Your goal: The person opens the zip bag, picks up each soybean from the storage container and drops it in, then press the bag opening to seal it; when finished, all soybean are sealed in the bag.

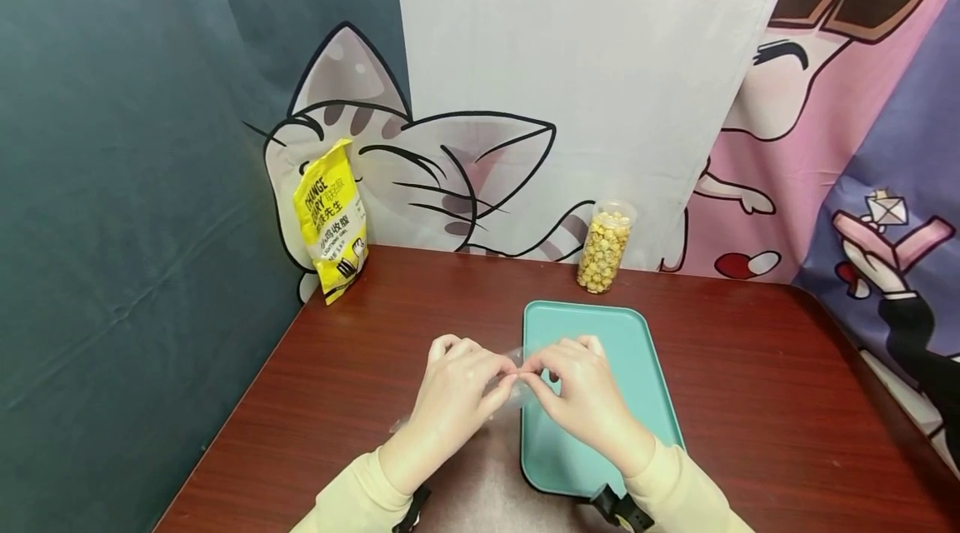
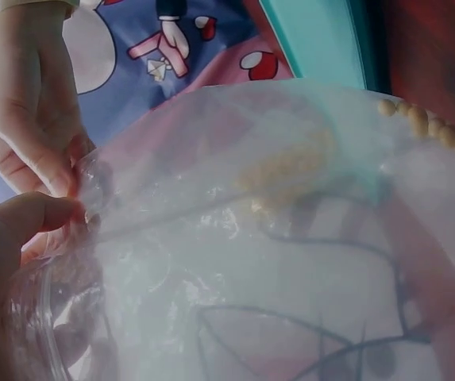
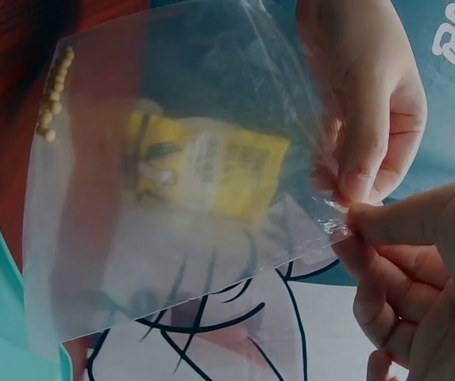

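Between my two hands hangs a clear plastic bag [image 3: 92, 238], its top edge pinched at nearly the same spot by both. My left hand [image 1: 453, 390] grips that edge with thumb and fingers. Almost touching it, my right hand [image 1: 583, 398] pinches the edge with thumb and forefinger. Inside the bag, several small round beige pieces [image 3: 55, 99], like beans, line up along the bottom; the left wrist view shows these pieces [image 2: 441, 131] too. From the head view the bag is mostly hidden by the hands.
A teal tray [image 1: 570, 466] lies under and beside my right hand. Behind it stands a clear jar [image 1: 602, 254] of yellow popcorn-like pieces. At the back left, a yellow printed packet [image 1: 333, 225] leans on the cloth backdrop. All rest on a reddish-brown table [image 1: 765, 400].
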Demonstrator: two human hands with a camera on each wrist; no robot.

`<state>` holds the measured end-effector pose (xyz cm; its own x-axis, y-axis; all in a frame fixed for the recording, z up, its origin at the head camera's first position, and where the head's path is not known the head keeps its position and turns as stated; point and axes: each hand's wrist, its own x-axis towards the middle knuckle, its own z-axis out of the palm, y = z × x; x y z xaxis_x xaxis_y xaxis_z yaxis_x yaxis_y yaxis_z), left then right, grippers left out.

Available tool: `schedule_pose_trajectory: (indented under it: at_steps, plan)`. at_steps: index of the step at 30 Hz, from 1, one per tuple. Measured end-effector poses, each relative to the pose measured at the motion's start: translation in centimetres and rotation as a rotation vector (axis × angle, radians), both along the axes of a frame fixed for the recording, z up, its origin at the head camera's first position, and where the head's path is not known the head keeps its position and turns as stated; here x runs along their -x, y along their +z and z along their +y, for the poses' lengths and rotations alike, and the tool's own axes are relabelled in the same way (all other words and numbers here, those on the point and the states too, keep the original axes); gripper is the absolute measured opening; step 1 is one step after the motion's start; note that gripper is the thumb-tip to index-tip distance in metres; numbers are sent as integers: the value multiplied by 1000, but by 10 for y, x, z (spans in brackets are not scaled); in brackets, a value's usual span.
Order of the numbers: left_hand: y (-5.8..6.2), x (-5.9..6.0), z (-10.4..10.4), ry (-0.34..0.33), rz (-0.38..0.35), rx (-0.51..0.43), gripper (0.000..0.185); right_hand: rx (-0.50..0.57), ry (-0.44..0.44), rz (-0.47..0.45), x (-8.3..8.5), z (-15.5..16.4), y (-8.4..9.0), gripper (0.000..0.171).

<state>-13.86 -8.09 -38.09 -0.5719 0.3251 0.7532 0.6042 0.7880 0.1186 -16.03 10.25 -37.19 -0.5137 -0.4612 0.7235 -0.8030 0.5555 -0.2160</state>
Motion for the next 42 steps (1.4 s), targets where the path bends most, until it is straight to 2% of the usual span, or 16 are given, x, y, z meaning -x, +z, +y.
schedule_pose_trajectory:
  at_steps: [12,19,24,29,31,35,42]
  plan:
    - [3,-2,1,-1,17,13,11,-62,-23,48,-4,2,1,15]
    - [5,-6,1,-28,10,4,12,-13,41,63,-5,3,-1,17]
    - [5,-8,2,-51,66,-19,10,9,120,72,-5,8,1,15]
    - [8,-9,4,-75,139,-37,13,6,180,79,-6,12,6,7]
    - [9,-10,3,-79,155,-38,14,2,191,81,-7,13,8,10]
    - [12,-12,3,-65,175,-8,13,4,209,91,-8,15,11,17]
    - [16,-16,-2,-16,212,43,11,9,196,91,-8,22,12,20]
